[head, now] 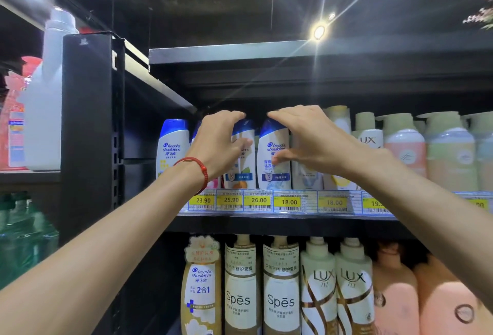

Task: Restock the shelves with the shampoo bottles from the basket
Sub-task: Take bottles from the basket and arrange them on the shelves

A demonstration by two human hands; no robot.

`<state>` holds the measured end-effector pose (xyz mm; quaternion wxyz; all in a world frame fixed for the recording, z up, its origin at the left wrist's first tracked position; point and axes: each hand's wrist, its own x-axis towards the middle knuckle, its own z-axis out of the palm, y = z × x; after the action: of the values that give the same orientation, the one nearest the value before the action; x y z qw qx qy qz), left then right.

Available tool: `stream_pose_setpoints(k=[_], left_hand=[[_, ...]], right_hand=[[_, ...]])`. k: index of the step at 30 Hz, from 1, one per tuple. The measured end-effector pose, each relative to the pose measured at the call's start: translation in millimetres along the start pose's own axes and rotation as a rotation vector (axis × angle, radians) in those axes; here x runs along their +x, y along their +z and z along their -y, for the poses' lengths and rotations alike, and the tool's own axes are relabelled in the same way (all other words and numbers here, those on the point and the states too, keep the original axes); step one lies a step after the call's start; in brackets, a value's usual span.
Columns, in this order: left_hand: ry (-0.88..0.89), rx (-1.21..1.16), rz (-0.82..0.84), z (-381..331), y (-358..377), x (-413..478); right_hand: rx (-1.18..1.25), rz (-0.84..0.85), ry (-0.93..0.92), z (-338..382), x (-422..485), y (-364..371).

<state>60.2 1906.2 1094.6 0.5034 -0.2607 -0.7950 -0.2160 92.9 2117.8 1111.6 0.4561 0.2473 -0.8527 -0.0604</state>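
Several white Head & Shoulders shampoo bottles with blue caps stand in a row on the upper shelf [266, 220]. My left hand [221, 142], with a red cord on the wrist, grips one of them, the orange-labelled bottle [240, 174], with fingers over its cap and thumb on its front. My right hand [309, 137] grips the neighbouring blue-labelled bottle [272, 174] the same way. Both bottles stand upright on the shelf, side by side. Another Head & Shoulders bottle [172, 148] stands free at the left end. The basket is out of view.
Pale Lux pump bottles [405, 148] fill the shelf to the right. Yellow price tags [230, 200] line the shelf edge. Below stand Spes bottles [240, 294] and Lux bottles [320, 289]. A black upright post [88, 121] and a white detergent jug [45, 108] are on the left.
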Motion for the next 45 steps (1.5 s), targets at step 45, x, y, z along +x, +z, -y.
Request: stream_pose_setpoints(k=[45], left_hand=[[0.149, 0.085, 0.061, -88.4, 46.2, 29.1]], right_hand=[[-0.038, -0.158, 0.277, -63.8, -52.0, -29.3]])
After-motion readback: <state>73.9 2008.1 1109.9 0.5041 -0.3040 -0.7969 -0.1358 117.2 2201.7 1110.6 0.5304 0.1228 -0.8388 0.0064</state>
